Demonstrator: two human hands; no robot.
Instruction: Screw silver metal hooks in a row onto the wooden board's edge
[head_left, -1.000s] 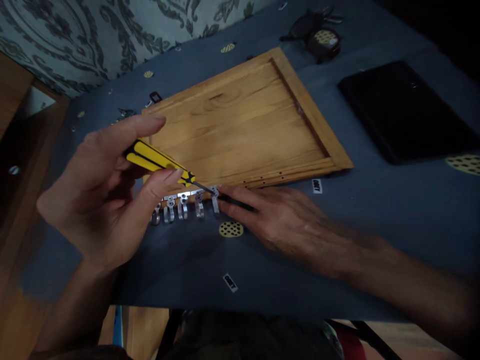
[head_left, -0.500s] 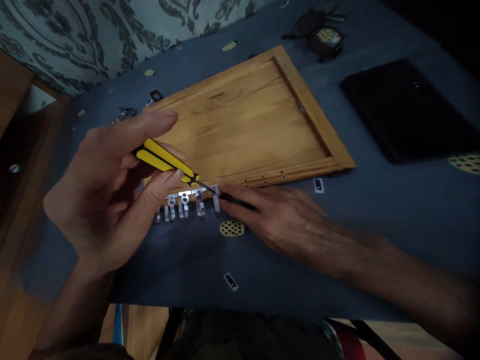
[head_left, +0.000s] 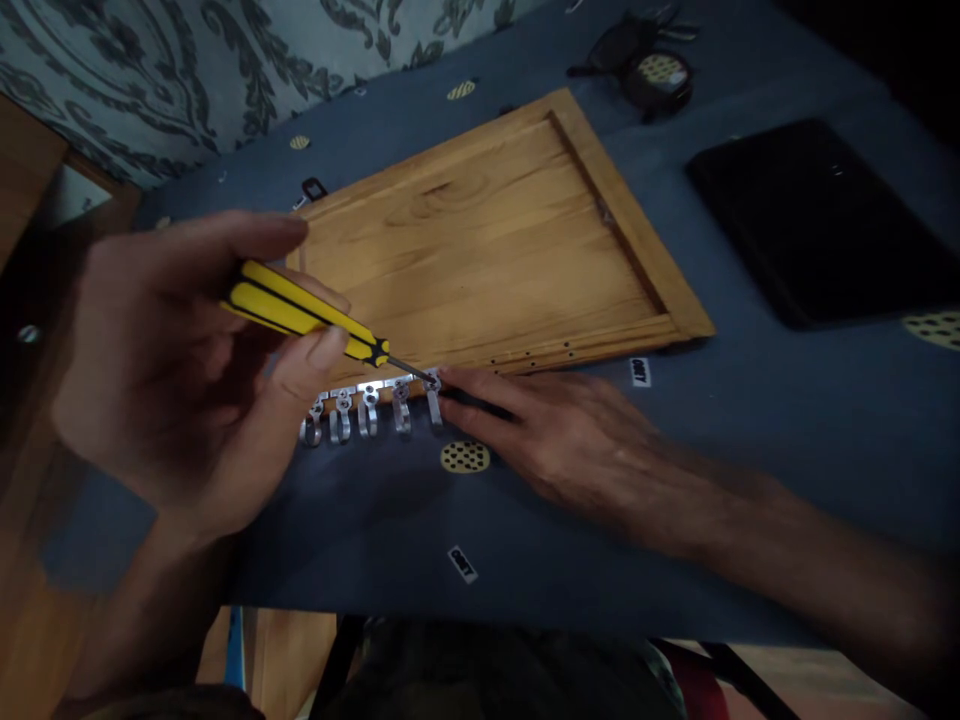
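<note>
A yellow and black screwdriver [head_left: 300,308] is held by its handle in my left hand [head_left: 187,370], mostly between thumb and fingers. Its tip meets the rightmost of several silver metal hooks [head_left: 369,405], which line the near edge of a framed wooden board [head_left: 480,250]. My right hand [head_left: 562,430] lies at that same hook, with fingertips against it. Between the right fingers runs a thin dark object [head_left: 478,403], too dim to identify. Small dark holes show in the board's edge right of the hooks.
A blue cloth with printed patches [head_left: 555,570] covers the table. At the right rests a black flat device [head_left: 817,220]. Dark items with keys [head_left: 637,65] lie at the back, and a small black-framed piece [head_left: 313,190] sits behind the board's left corner.
My left hand has moved left and its index finger has drawn back along the screwdriver, whose handle has turned. The tip stays at the same hook. My right hand has hardly moved.
</note>
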